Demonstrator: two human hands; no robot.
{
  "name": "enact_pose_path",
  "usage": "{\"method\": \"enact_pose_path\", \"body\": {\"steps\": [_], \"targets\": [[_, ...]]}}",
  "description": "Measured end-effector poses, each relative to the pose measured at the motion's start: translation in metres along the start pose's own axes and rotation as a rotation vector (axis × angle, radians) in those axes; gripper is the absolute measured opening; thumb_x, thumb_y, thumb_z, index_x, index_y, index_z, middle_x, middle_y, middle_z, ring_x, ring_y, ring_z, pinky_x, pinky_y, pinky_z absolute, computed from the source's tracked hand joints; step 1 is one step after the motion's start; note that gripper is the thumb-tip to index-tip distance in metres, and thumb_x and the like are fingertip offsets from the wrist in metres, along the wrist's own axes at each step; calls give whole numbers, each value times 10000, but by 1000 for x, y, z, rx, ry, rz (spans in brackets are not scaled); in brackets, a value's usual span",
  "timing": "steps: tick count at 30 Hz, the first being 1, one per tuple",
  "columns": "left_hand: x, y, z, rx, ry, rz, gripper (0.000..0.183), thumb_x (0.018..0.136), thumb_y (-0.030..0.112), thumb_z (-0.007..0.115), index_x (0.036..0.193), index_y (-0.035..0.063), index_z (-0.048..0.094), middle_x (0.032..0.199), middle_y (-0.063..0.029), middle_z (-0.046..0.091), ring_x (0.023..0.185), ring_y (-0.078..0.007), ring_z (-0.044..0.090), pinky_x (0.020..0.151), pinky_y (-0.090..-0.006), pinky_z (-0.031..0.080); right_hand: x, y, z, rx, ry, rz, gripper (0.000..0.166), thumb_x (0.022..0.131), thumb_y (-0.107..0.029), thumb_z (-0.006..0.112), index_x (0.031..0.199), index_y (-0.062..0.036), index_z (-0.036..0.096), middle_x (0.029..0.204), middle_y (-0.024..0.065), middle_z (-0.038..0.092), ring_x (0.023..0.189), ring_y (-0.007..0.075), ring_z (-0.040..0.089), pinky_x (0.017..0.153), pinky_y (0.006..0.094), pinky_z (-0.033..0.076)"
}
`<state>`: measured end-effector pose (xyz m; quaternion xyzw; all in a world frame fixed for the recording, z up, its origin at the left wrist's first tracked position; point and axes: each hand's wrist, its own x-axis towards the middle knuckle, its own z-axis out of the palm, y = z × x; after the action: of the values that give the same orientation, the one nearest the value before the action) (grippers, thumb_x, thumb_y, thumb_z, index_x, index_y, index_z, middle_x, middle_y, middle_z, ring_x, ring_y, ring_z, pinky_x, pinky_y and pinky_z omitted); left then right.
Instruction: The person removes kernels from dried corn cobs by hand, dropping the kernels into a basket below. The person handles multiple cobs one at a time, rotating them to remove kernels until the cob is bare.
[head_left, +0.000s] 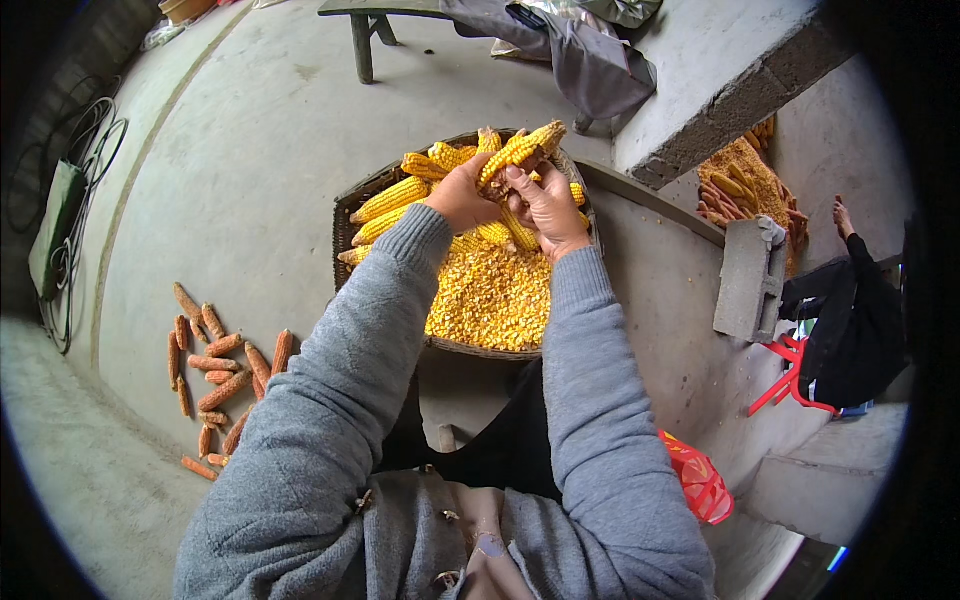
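A yellow ear of corn (520, 155), partly stripped on its underside, is held between my two hands above a woven basket (358, 185). My left hand (463, 196) grips its near end. My right hand (551, 208) wraps the other side, its thumb pressed near the brown, bare part; the fingers behind are partly hidden. Beneath my hands, whole ears of corn (388, 199) lie at the basket's far and left sides. Loose yellow kernels (489, 300) fill the near part.
Stripped cobs (225, 390) lie on the concrete floor (247, 165) at left. A bench (386, 9) draped with grey cloth (592, 64) stands ahead. At right are a concrete block (750, 281), a kernel heap (739, 169), a seated person (855, 322) and a red plastic bag (694, 476).
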<state>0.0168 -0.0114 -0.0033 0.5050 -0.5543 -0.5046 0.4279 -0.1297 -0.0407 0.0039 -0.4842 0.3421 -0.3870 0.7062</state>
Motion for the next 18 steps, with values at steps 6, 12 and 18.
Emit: {"method": "enact_pose_path", "body": {"steps": [6,12,18], "targets": [[6,-18,-2,258,28,33,784,606,-54,607,1314,42,285,989,-60,565,851,-125,539,716,-226,459,1,-5,1,72,95,102,236,792,-277,641,877,-99,512,615,-48,495,421,13,407,341,138,280],[1,-6,-4,91,-36,15,789,601,-48,612,1315,50,291,992,-52,564,865,-127,533,743,-235,451,-3,-6,3,-41,89,0,241,798,-291,631,840,-91,504,628,-39,508,440,20,442,347,138,301],[2,-8,-2,270,11,-5,760,598,-44,630,1289,46,327,1026,-64,564,916,-134,534,804,-247,437,-1,-9,-3,59,168,107,218,812,-289,613,857,-101,514,600,-17,505,418,15,398,339,139,239]]}}
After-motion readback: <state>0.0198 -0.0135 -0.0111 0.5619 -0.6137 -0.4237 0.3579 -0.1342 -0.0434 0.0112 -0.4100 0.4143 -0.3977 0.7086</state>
